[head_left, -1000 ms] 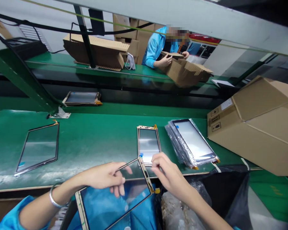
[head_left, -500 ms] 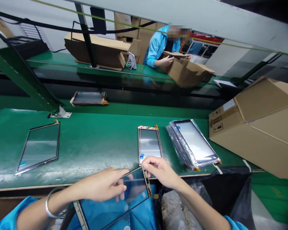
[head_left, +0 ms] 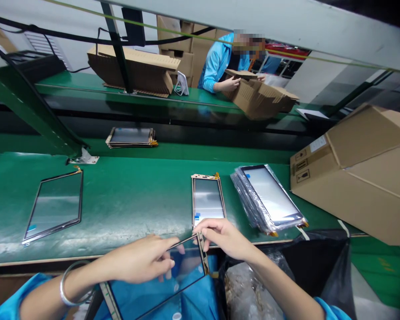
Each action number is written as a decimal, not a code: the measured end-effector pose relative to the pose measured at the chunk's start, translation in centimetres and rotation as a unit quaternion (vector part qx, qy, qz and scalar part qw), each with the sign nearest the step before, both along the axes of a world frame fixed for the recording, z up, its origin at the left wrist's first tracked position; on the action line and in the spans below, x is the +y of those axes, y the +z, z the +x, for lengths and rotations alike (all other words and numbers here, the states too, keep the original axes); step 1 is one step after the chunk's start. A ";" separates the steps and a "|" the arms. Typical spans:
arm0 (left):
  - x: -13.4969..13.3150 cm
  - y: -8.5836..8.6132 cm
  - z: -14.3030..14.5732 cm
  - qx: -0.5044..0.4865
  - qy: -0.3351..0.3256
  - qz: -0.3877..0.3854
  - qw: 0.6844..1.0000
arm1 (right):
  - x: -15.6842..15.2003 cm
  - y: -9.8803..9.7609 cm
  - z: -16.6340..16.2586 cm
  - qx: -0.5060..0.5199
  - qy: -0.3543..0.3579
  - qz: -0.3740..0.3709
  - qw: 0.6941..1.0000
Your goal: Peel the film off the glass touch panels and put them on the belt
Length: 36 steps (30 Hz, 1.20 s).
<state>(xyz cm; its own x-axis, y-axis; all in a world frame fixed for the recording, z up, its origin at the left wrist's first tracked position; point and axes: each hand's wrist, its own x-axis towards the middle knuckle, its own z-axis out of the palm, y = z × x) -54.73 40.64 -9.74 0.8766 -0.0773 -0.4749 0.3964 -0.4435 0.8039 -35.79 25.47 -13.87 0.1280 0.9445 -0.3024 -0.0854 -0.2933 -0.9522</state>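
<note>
A clear glass touch panel (head_left: 188,263) with a dark border and a short orange flex cable is held tilted over my lap. My left hand (head_left: 147,258) grips its upper long edge, fingers showing through the glass. At the right end, my right hand (head_left: 217,236) pinches the corner by the border strip; whether a film is between the fingertips, I cannot tell. Just beyond that hand, a smaller framed panel (head_left: 208,198) lies on the green bench. A stack of plastic-wrapped panels (head_left: 270,195) lies to its right. One more panel (head_left: 56,202) rests at the left.
Behind the bench top (head_left: 136,191), a stack of panels (head_left: 132,137) sits on a lower strip. A cardboard box (head_left: 360,178) stands at the right. Below hangs a black bag (head_left: 326,262) with crumpled plastic. Across the line, a person in blue (head_left: 215,62) handles a carton (head_left: 253,100).
The rear stack of panels has shifted right along its strip. My right fingers have moved slightly left at the panel's corner. The left hand keeps its hold.
</note>
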 end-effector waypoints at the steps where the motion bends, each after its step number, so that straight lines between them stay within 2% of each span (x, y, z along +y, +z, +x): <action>1: 0.0 0.1 0.0 0.001 0.003 0.000 1.000 | -0.1 0.1 0.0 -0.018 -0.008 0.004 1.000; 4: 0.0 0.1 0.1 0.000 0.001 0.003 1.000 | -0.2 0.8 -0.2 -0.150 -0.013 0.034 0.988; 7: 0.0 0.1 0.2 -0.002 -0.010 0.013 1.000 | -0.3 1.9 -0.2 -0.310 0.023 0.073 0.948; 10: -0.1 0.2 0.2 -0.001 -0.020 0.017 1.000 | -0.3 2.7 0.0 -0.399 0.085 0.107 0.907; 12: -0.2 0.3 0.1 -0.001 -0.022 0.018 1.000 | -0.2 2.7 0.1 -0.461 0.114 0.140 0.869; 14: -0.2 0.2 0.1 0.007 -0.012 0.001 1.000 | -0.2 2.3 -0.1 -0.543 0.120 0.193 0.809; 16: 0.2 -0.3 0.3 0.025 0.015 -0.054 0.998 | -0.6 1.7 -0.5 -0.604 0.108 0.248 0.749; 17: 0.5 -0.7 0.4 0.034 0.032 -0.090 0.995 | -1.0 1.6 -0.8 -0.609 0.095 0.267 0.741; 18: 1.0 -1.2 0.5 0.041 0.049 -0.128 0.990 | -1.6 1.6 -1.2 -0.588 0.083 0.270 0.758; 19: 1.6 -1.7 0.7 0.046 0.065 -0.161 0.984 | -2.3 1.9 -1.5 -0.537 0.074 0.255 0.800; 20: 2.3 -2.3 0.9 0.049 0.079 -0.189 0.978 | -3.2 2.4 -1.7 -0.455 0.074 0.222 0.859; 21: 3.1 -2.9 1.1 0.051 0.087 -0.209 0.973 | -4.1 3.1 -1.8 -0.347 0.078 0.173 0.918; 22: 3.8 -3.5 1.2 0.052 0.094 -0.220 0.970 | -5.0 3.8 -1.8 -0.226 0.089 0.114 0.963; 23: 4.4 -3.9 1.3 0.051 0.100 -0.223 0.968 | -5.7 4.5 -1.6 -0.111 0.104 0.056 0.987; 24: 4.8 -4.2 1.4 0.051 0.107 -0.220 0.968 | -6.3 5.1 -1.3 -0.027 0.110 0.010 0.993; 25: 5.1 -4.4 1.4 0.053 0.113 -0.211 0.970 | -6.5 5.5 -1.0 0.008 0.100 -0.016 0.995; 26: 5.0 -4.4 1.4 0.057 0.115 -0.200 0.971 | -6.4 5.6 -0.6 -0.010 0.075 -0.027 0.997; 28: 4.4 -4.1 1.4 0.069 0.103 -0.181 0.976 | -5.2 5.1 -0.1 -0.162 0.004 -0.005 0.987; 30: 3.2 -3.5 1.3 0.073 0.073 -0.163 0.981 | -3.2 3.8 0.1 -0.334 -0.030 0.040 0.941; 32: 2.1 -2.8 1.1 0.061 0.041 -0.133 0.988 | -1.2 2.7 0.0 -0.423 0.009 0.085 0.902; 36: 1.0 -1.6 0.8 0.032 0.001 -0.070 0.997 | 0.8 2.2 -0.3 -0.462 0.086 0.127 0.874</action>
